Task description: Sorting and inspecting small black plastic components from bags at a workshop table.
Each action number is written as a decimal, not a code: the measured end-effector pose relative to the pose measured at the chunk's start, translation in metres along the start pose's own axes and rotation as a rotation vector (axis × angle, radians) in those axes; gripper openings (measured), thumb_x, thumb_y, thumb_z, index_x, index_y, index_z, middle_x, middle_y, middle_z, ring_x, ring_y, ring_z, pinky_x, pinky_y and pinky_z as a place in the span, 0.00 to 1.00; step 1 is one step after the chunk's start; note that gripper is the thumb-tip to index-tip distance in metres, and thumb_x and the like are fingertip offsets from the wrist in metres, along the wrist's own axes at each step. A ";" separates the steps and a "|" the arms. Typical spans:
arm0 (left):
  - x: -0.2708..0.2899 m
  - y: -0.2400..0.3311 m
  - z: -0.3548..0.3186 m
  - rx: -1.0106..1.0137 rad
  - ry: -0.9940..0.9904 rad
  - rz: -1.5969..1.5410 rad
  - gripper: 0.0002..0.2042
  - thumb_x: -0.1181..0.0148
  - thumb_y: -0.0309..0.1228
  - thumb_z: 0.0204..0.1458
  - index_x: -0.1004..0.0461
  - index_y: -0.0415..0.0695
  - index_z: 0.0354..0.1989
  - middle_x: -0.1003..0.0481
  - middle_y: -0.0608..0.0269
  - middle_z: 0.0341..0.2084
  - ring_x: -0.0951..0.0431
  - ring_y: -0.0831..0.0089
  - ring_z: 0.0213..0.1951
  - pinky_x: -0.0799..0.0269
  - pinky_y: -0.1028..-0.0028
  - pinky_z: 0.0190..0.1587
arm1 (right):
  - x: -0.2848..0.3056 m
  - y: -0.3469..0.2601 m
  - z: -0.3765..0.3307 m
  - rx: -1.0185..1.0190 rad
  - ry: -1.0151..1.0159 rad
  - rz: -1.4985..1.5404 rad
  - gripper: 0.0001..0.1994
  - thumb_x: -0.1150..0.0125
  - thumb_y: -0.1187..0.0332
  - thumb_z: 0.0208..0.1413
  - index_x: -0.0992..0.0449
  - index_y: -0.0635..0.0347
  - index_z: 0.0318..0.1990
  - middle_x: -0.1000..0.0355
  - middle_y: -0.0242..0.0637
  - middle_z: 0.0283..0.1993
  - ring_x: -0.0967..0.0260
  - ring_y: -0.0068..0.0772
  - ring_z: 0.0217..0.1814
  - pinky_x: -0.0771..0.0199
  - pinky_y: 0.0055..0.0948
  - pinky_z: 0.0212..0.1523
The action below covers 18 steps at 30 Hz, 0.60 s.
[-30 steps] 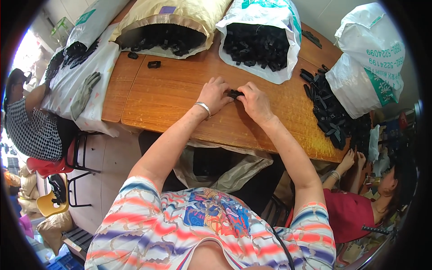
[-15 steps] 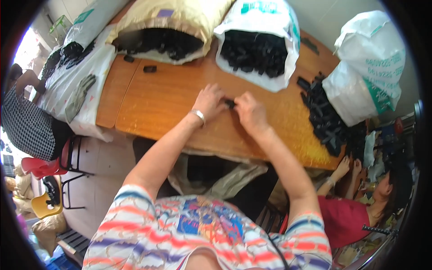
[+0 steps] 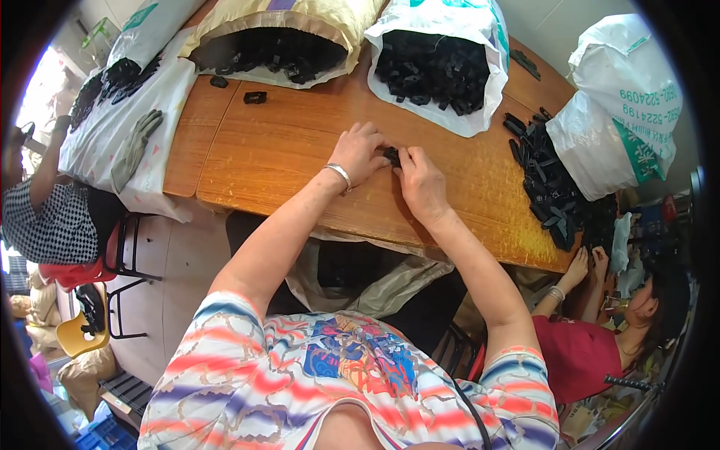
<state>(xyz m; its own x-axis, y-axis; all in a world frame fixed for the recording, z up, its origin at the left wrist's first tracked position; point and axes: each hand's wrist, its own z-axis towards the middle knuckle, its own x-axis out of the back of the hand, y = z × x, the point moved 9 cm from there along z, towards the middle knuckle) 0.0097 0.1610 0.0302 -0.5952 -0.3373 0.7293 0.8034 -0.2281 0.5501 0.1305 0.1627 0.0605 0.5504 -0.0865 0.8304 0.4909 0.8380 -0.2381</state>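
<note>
Over the middle of the wooden table [image 3: 300, 180], my two hands meet at a small black plastic part [image 3: 391, 156]. My left hand [image 3: 358, 155], with a bracelet at the wrist, closes its fingers on the part's left end. From the other side my right hand [image 3: 422, 180] pinches it between thumb and fingers. Much of the part is hidden by my fingertips. Beyond my hands lie a tan sack [image 3: 217, 28] and a white sack [image 3: 501, 75], both with mouths gaping and full of small black parts.
Two loose black parts [image 3: 255, 97] lie on the table at the left. Long black pieces [image 3: 544, 176] are heaped at the right, beside another white sack [image 3: 589, 150]. A grey glove [image 3: 136, 150] rests on white sheeting. Co-workers sit left and right [image 3: 577, 360].
My view has shifted slightly. Both hands stay together on the black part, my fingers set a little differently around it. The co-worker at the left has moved an arm.
</note>
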 end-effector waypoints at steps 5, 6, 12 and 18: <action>0.000 -0.004 0.001 0.009 -0.021 0.017 0.12 0.34 0.33 0.44 0.21 0.48 0.38 0.27 0.60 0.41 0.30 0.56 0.48 0.32 0.62 0.49 | -0.033 0.000 0.001 0.013 -0.093 -0.224 0.10 0.40 0.77 0.49 0.27 0.62 0.41 0.32 0.45 0.39 0.28 0.54 0.36 0.25 0.42 0.35; -0.003 -0.007 0.000 0.019 -0.035 0.044 0.12 0.35 0.34 0.44 0.21 0.48 0.39 0.26 0.59 0.42 0.30 0.55 0.49 0.31 0.62 0.50 | -0.031 -0.004 0.004 0.037 -0.077 -0.216 0.10 0.40 0.77 0.49 0.27 0.62 0.41 0.32 0.45 0.39 0.28 0.54 0.36 0.25 0.42 0.35; 0.017 -0.009 -0.027 -0.099 -0.236 -0.264 0.14 0.39 0.27 0.44 0.21 0.45 0.41 0.24 0.54 0.44 0.29 0.55 0.49 0.33 0.61 0.55 | 0.014 -0.049 -0.069 -0.090 -0.157 0.095 0.15 0.37 0.76 0.45 0.28 0.59 0.43 0.30 0.47 0.41 0.28 0.57 0.38 0.25 0.46 0.34; 0.139 -0.132 -0.033 0.326 0.458 0.285 0.23 0.42 0.29 0.44 0.27 0.48 0.53 0.28 0.54 0.49 0.32 0.51 0.54 0.32 0.56 0.53 | -0.028 -0.103 -0.160 -0.167 -0.340 0.316 0.16 0.33 0.73 0.45 0.25 0.56 0.44 0.29 0.40 0.42 0.26 0.47 0.43 0.22 0.40 0.37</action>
<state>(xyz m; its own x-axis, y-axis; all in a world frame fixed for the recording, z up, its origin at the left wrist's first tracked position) -0.1786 0.1138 0.0460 -0.2321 -0.7170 0.6573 0.8390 0.1944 0.5083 0.1725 -0.0073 -0.0193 0.4514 0.3619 0.8156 0.4525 0.6950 -0.5588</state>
